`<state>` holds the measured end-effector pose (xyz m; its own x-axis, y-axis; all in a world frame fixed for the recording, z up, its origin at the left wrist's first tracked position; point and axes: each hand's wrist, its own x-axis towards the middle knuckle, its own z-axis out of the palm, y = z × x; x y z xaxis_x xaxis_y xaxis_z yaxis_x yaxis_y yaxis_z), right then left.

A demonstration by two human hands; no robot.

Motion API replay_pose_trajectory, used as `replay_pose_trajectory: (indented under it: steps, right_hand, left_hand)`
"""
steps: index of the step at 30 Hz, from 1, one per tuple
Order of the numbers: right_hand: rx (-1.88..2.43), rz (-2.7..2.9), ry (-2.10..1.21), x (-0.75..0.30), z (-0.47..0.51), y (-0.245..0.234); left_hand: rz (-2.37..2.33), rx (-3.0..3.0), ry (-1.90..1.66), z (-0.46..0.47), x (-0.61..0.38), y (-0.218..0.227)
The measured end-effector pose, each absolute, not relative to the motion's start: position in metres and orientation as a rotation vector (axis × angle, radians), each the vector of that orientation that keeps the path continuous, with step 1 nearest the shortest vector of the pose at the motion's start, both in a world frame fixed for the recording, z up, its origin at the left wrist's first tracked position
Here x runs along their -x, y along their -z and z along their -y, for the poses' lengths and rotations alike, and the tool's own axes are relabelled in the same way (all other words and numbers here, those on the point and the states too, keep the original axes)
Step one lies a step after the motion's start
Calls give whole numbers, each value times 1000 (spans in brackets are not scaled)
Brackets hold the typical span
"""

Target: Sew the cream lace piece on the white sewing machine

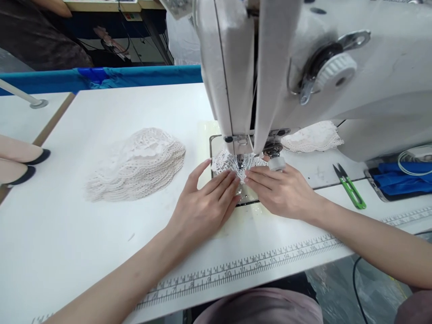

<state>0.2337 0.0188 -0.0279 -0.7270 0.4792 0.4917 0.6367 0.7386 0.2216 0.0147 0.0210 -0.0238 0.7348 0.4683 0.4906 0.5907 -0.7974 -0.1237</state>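
Note:
A white lace piece [223,161] lies under the presser foot [240,161] of a sewing machine [229,72]. My left hand [205,200] rests flat at its near left edge, fingers together and thumb spread away. From the right, my right hand [281,191] lays its stretched fingers on the near right edge of the lace, its thumb partly hidden behind the machine's tension knob. The fingertips of both hands nearly meet just in front of the presser foot. To the left sits a stack of cream lace pieces [148,166].
Another lace piece [315,137] lies behind the machine head. Green thread snips [351,186] rest to the right, beside a dark tray [381,184] with blue cloth. A printed ruler [236,270] runs along the table's front edge. Another person's fingers [16,159] show at far left.

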Motion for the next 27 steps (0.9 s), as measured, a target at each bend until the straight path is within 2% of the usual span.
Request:
replay_pose_trajectory:
  steps: [17, 27]
  right_hand:
    - [903, 2534, 451, -234, -25, 28]
    - [965, 2525, 540, -235, -27, 28]
  left_hand:
    - [896, 2652, 636, -29, -14, 25]
    - [898, 2627, 633, -34, -15, 27]
